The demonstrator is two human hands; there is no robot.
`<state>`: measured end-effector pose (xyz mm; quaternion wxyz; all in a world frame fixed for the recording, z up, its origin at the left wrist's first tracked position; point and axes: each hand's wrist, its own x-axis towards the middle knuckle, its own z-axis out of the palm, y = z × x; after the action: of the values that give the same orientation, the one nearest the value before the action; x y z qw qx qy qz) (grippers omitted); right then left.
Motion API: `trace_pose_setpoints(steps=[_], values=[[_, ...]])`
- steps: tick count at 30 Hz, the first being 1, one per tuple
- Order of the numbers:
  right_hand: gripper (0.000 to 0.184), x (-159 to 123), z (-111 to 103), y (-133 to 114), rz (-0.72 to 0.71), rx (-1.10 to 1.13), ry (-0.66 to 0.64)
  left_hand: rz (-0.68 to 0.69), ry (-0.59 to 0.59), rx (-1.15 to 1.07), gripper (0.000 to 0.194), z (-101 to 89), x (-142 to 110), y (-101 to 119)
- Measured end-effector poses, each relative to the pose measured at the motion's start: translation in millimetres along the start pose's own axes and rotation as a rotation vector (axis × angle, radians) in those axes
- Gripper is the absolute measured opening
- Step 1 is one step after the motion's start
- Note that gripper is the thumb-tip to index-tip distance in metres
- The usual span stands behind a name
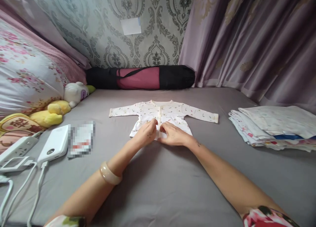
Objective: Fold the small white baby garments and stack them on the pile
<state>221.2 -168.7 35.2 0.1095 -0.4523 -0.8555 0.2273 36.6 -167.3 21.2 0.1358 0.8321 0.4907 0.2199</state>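
Note:
A small white baby shirt (170, 112) with a tiny print lies flat on the grey sheet, both sleeves spread out to the sides. Its front placket runs down the middle, edged in cream. My left hand (147, 132) is closed at the lower front, just left of the placket, its fingertips pinching at the fabric edge. On the other side of the placket, my right hand (172, 134) has its thumb and fingers curled in on the lower front. The fingers partly hide the hem between them. A pale bangle (110, 174) sits on my left forearm.
Folded baby clothes (276, 125) are stacked at the right. On the left lie a white power bank (55, 143), a power strip (21, 149), cables, a blurred packet (82, 139) and plush toys (46, 113). A black and red rolled bag (138, 77) lies along the wall.

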Motion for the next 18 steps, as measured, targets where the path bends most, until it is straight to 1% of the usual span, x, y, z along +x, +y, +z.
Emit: trace_pose_setpoints(steps=[3, 6, 7, 8, 10, 12, 15, 18], values=[[0.012, -4, 9, 1, -0.028, -0.045, 0.114, -0.035, 0.039, -0.095, 0.017, 9.4, -4, 4], [0.005, -2, 14, 4, -0.02, -0.025, 0.215, -0.023, -0.031, -0.161, 0.01, 4.2, -10, 3], [0.006, 0, 14, 7, -0.009, 0.024, 0.22, -0.014, -0.059, -0.168, 0.012, 1.0, -12, 3], [0.008, 3, 14, 10, 0.008, 0.098, 0.213, 0.001, -0.081, -0.166, 0.018, -2.0, -13, 2], [0.013, 9, 12, 18, 0.075, 0.314, 0.189, 0.039, -0.103, -0.143, 0.029, -5.3, -16, 0], [0.019, 14, 9, 25, 0.19, 0.575, 0.177, 0.078, -0.107, -0.104, 0.035, -4.5, -17, -1], [0.029, 17, 5, 31, 0.352, 0.913, 0.172, 0.132, -0.081, -0.04, 0.032, 0.1, -18, -2], [0.036, 17, 3, 30, 0.418, 1.122, 0.176, 0.2, -0.052, 0.032, 0.02, 2.2, -18, 1]])
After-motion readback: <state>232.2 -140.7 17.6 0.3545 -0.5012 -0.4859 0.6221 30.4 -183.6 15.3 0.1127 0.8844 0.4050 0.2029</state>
